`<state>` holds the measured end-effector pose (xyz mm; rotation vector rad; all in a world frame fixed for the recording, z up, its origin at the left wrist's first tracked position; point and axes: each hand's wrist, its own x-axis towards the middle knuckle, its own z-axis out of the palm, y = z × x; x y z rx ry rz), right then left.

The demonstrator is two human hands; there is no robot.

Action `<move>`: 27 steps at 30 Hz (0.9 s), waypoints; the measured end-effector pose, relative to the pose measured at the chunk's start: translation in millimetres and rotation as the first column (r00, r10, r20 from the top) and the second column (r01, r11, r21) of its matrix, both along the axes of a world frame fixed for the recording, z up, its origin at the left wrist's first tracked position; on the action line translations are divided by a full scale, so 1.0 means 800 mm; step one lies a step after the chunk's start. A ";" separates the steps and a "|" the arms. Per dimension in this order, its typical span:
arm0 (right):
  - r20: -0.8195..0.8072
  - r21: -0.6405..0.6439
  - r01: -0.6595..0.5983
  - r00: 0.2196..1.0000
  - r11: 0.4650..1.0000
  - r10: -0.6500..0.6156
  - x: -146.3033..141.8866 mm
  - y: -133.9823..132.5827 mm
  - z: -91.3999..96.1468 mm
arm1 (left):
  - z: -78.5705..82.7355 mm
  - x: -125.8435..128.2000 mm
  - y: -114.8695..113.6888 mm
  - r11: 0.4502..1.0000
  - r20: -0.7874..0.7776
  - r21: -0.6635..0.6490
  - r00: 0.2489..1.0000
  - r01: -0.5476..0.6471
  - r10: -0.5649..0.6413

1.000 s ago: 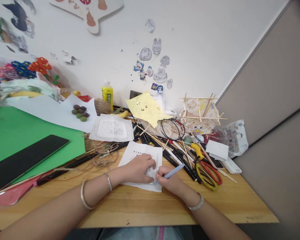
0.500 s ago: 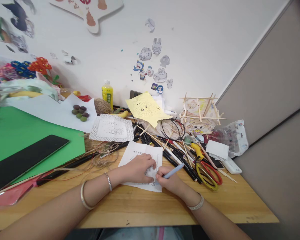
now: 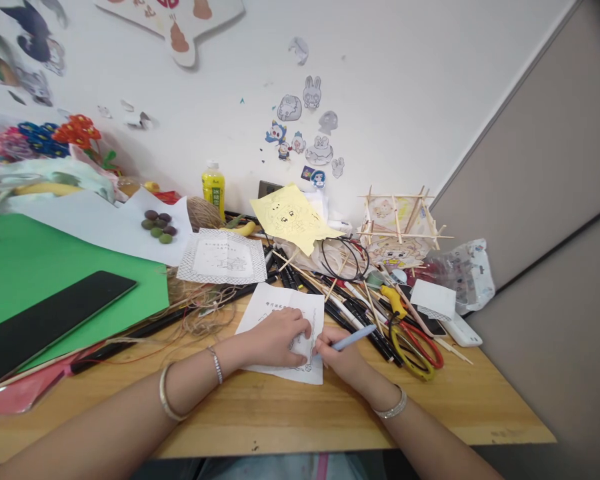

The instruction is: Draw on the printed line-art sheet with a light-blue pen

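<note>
While left grip [image 3: 279, 338] rests half-spread on paper [image 3: 300, 299], right grip [image 3: 343, 360] pinches pen [image 3: 355, 337].

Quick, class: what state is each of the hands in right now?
Left hand: open, resting on the white sheet.
Right hand: closed, holding a light-blue pen.

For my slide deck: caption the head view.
Left hand rests on a line drawing; right hand holds a blue pen.
</note>
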<state>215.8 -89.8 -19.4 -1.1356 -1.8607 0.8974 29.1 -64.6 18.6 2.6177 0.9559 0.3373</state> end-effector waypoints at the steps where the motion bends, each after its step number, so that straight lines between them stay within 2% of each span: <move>1: -0.054 -0.004 0.057 0.997 0.998 -0.058 0.001 0.002 0.003 | -0.001 -0.001 0.001 1.000 0.007 -0.006 1.000 0.007 -0.007; 4: -0.226 0.014 0.280 0.936 0.960 -0.269 0.005 0.008 0.014 | -0.004 -0.004 0.009 0.999 0.059 -0.052 0.998 -0.017 0.020; 7: -0.357 0.007 0.391 0.861 0.920 -0.363 0.009 0.017 0.024 | -0.007 -0.012 0.023 0.990 0.143 -0.020 0.980 -0.136 0.138; 10: -0.383 -0.024 0.394 0.845 0.919 -0.373 0.011 0.024 0.028 | -0.007 -0.023 0.035 0.959 0.132 0.151 0.966 -0.240 0.221; 14: -0.344 -0.030 0.352 0.875 0.935 -0.340 0.012 0.026 0.029 | -0.008 -0.037 0.042 0.927 -0.002 0.293 0.969 -0.235 0.247; 22: -0.234 0.063 0.438 0.880 0.897 -0.413 0.020 0.034 0.024 | -0.008 -0.041 0.040 0.904 -0.068 0.331 0.949 -0.271 0.309; 27: -0.202 0.056 0.385 0.908 0.921 -0.368 0.019 0.037 0.019 | -0.009 -0.040 0.045 0.886 -0.094 0.338 0.925 -0.318 0.368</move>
